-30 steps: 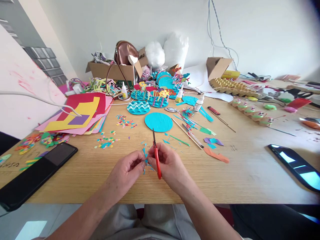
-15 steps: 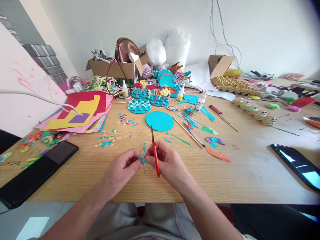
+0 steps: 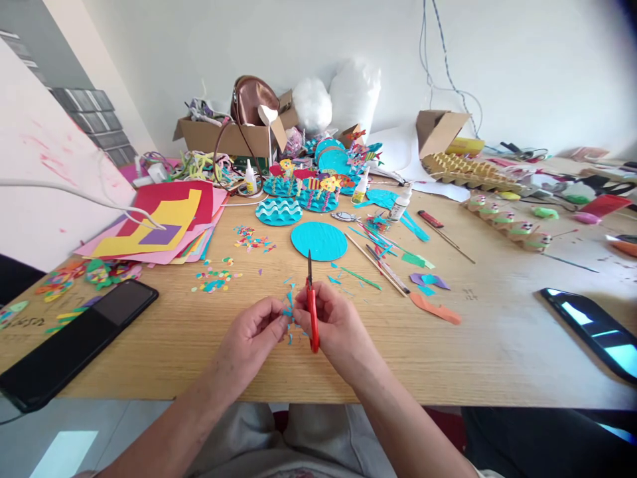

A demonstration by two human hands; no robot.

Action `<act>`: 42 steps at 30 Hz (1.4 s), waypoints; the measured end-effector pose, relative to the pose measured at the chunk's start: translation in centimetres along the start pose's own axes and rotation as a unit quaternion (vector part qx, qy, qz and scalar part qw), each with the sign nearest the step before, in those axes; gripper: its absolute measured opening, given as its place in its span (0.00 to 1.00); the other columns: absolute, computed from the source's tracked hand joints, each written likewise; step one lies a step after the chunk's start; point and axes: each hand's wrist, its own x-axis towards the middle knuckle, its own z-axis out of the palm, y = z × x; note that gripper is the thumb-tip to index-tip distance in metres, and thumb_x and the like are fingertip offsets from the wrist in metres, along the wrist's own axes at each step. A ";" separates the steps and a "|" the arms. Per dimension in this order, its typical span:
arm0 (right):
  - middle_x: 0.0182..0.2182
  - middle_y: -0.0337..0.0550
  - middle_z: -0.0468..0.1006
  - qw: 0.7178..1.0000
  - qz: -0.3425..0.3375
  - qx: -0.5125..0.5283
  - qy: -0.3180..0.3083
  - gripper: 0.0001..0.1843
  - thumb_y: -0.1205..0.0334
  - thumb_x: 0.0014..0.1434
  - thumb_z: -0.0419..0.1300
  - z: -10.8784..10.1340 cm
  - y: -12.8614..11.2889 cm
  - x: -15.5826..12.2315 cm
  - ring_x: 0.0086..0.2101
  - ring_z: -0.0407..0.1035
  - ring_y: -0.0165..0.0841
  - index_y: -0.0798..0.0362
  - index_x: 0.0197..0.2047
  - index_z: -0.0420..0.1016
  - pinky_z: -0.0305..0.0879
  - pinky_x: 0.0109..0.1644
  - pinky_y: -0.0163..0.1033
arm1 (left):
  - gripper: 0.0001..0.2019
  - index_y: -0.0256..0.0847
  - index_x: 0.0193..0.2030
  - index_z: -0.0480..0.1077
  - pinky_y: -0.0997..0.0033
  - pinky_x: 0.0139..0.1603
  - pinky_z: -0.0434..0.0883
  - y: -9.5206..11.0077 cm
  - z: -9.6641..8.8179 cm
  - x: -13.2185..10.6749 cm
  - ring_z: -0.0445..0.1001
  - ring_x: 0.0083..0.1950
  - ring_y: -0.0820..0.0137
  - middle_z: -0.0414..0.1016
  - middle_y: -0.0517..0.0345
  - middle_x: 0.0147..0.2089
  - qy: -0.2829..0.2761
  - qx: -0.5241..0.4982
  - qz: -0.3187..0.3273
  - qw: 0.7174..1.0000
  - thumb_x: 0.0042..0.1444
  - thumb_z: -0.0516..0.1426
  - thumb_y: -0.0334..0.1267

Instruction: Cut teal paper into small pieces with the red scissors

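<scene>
Red-handled scissors [image 3: 313, 318] rest in my right hand [image 3: 334, 325], blades closed and pointing away from me. The thumb and fingertips of that hand are also pinched close to a small piece of blue paper [image 3: 287, 311]. My left hand [image 3: 259, 332] is closed, its thumb and forefinger pinching that small blue piece. Both hands nearly meet just above the table, over scattered blue paper scraps [image 3: 290, 339]. Beyond the scissor tips lies a round blue disc [image 3: 319, 241], flat on the table and apart from the blades.
Coloured paper sheets [image 3: 159, 219] and a black phone [image 3: 79, 342] lie left; another phone [image 3: 592, 332] lies right. Paper dots [image 3: 216, 279], sticks [image 3: 377, 264], glue bottles [image 3: 399, 203] and decorated blue discs [image 3: 279, 212] spread across the table [image 3: 497, 352]. A cardboard box [image 3: 219, 138] stands behind.
The scissors have turned slightly, their tips shifting right and away from the blue disc's edge. Both hands have moved slightly to the right and remain close together.
</scene>
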 end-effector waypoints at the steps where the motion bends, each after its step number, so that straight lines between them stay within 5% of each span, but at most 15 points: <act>1: 0.21 0.34 0.64 1.000 -0.001 -0.015 0.001 0.05 0.66 0.46 0.55 0.0 0.0 0.0 0.23 0.59 0.27 0.52 0.29 0.62 0.56 0.26 0.32 | 0.08 0.40 0.24 0.64 0.75 0.30 0.60 0.0 0.0 0.0 0.60 0.28 0.73 0.61 0.65 0.23 0.001 -0.002 0.001 1.000 0.52 0.50 0.39; 8: 0.20 0.33 0.61 0.987 -0.024 -0.159 -0.027 0.07 0.62 0.52 0.54 -1.7 -1.1 -0.9 0.22 0.56 0.26 0.52 0.26 0.60 0.52 0.25 0.31 | 0.08 0.39 0.26 0.65 0.75 0.32 0.60 -0.5 -0.6 -0.2 0.62 0.29 0.73 0.63 0.63 0.24 0.012 -0.032 -0.003 0.999 0.53 0.51 0.38; 15: 0.17 0.32 0.60 0.940 -0.030 -0.316 -0.126 0.15 0.55 0.56 0.53 -4.0 -1.9 -2.9 0.19 0.51 0.24 0.53 0.22 0.59 0.46 0.21 0.30 | 0.08 0.39 0.26 0.66 0.75 0.33 0.62 -0.7 -1.3 -0.1 0.64 0.29 0.73 0.65 0.63 0.24 0.039 -0.046 0.000 0.998 0.52 0.52 0.38; 42: 0.15 0.30 0.59 0.904 -0.078 -0.396 -0.141 0.12 0.62 0.55 0.53 -3.7 -1.5 -3.1 0.17 0.49 0.22 0.53 0.22 0.59 0.44 0.20 0.29 | 0.06 0.38 0.29 0.70 0.76 0.34 0.62 -0.8 -1.1 -0.3 0.64 0.30 0.74 0.66 0.63 0.25 -0.014 -0.102 -0.011 0.995 0.52 0.54 0.36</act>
